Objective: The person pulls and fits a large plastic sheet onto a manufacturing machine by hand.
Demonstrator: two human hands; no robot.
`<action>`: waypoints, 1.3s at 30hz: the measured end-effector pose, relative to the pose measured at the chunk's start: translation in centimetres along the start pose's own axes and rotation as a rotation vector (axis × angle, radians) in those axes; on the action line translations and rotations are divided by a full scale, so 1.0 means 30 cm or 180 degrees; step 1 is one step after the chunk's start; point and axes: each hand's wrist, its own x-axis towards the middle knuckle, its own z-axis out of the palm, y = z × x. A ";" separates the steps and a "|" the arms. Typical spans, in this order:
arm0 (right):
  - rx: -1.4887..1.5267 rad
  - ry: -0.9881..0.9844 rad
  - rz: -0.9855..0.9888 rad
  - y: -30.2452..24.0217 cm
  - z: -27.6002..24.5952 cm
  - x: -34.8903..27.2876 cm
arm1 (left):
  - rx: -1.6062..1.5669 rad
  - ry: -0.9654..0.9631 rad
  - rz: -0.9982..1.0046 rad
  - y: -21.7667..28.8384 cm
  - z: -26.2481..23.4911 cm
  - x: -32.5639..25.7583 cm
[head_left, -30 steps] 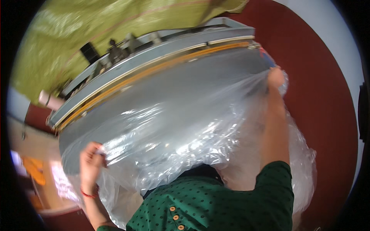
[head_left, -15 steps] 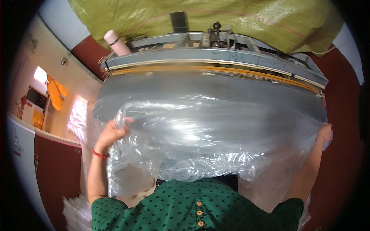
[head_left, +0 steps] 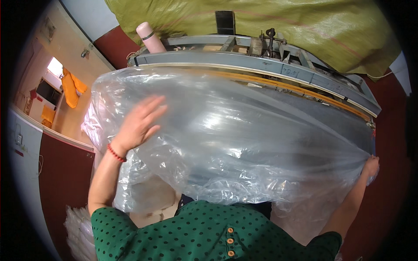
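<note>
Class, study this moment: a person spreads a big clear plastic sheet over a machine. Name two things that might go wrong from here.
1. The right hand pinches only the far edge of the plastic sheet; it may slip free.
2. The left hand lies flat on bunched, wrinkled film, so creases may stay along the machine's orange bar.

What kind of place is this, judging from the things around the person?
Probably a small packing workshop: a long grey sealing machine stands before the person, a large clear plastic bag is spread over it, and a yellow-green woven sack lies behind.
</note>
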 end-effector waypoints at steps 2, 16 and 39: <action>0.0184 -0.0161 -0.0008 -0.016 0.010 0.005 | -0.0867 -0.0125 -0.1618 -0.064 0.188 -0.194; 0.0093 -0.0038 0.0096 0.027 0.044 0.048 | -0.0793 0.0667 -0.0835 0.047 0.386 0.091; 0.1857 0.1205 -0.0844 -0.244 0.096 0.140 | -0.3222 0.2781 -0.3270 -0.357 0.528 0.239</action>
